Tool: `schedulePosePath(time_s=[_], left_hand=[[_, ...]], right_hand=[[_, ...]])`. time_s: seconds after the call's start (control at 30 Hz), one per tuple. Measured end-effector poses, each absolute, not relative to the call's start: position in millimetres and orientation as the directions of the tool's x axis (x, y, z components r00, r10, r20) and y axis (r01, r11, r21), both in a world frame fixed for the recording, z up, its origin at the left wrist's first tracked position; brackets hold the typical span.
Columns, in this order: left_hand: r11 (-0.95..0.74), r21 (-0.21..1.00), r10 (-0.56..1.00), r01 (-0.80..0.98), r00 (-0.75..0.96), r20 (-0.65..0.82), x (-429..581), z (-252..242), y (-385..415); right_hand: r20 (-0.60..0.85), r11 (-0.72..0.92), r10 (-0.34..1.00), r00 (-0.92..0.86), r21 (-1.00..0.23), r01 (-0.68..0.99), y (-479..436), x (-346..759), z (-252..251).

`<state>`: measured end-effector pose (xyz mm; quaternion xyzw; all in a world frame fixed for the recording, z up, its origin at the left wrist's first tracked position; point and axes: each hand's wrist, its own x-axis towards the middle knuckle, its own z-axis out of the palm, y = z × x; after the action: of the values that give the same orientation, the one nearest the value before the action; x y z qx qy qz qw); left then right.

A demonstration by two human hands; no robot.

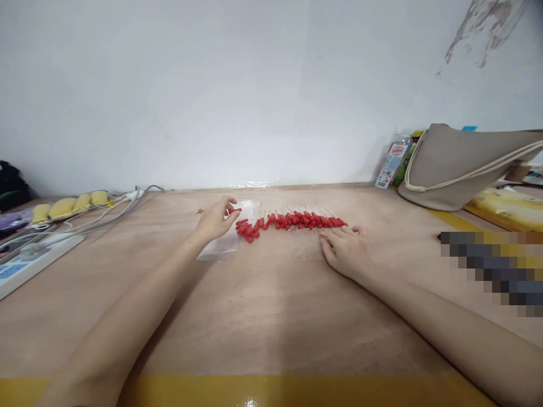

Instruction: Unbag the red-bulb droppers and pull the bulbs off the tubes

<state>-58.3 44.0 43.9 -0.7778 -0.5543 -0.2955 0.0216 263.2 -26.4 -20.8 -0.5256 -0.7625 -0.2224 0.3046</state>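
Note:
A row of clear droppers with red rubber bulbs (pixel 297 220) lies across the middle of the wooden table (pixel 254 305). My left hand (pixel 216 217) hovers at the row's left end, its fingers pinched on one red-bulbed dropper (pixel 235 211). Under that hand lies a clear plastic bag (pixel 220 246). My right hand (pixel 345 249) rests palm down on the table, fingers pressed on the clear dropper tubes (pixel 307 246) at the row's right part.
A white power strip (pixel 34 260) with grey cables (pixel 110 212) and yellow objects (pixel 70 206) lies at the left. A beige tote bag (pixel 458 164) and a packet (pixel 392 164) stand at the back right. A yellow strip (pixel 271 390) edges the table front.

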Motion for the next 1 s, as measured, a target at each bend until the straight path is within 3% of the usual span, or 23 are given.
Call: schedulePosePath(time_s=[0.1, 0.33, 0.57, 0.7, 0.87, 1.0], left_hand=[[-0.364, 0.288, 0.869, 0.886, 0.211, 0.448, -58, 38, 51], [-0.351, 0.138, 0.861, 0.926, 0.262, 0.436, -48, 28, 54], [-0.319, 0.197, 0.879, 0.927, 0.212, 0.427, -43, 32, 60], [-0.355, 0.170, 0.855, 0.919, 0.246, 0.457, -30, 38, 58], [-0.307, 0.083, 0.916, 0.948, 0.271, 0.297, -3, 41, 59], [-0.247, 0.098, 0.941, 0.964, 0.215, 0.260, 8, 40, 66]], right_hand=[[0.669, 0.367, 0.684, -0.292, 0.030, 0.930, -27, 263, -22], [0.630, 0.418, 0.695, -0.346, 0.037, 0.908, -29, 262, -21], [0.621, 0.439, 0.692, -0.368, 0.043, 0.897, -29, 262, -20], [0.622, 0.433, 0.701, -0.349, 0.018, 0.901, -30, 262, -21], [0.645, 0.423, 0.693, -0.323, -0.001, 0.906, -30, 262, -20], [0.679, 0.442, 0.654, -0.333, 0.015, 0.897, -30, 263, -20]])
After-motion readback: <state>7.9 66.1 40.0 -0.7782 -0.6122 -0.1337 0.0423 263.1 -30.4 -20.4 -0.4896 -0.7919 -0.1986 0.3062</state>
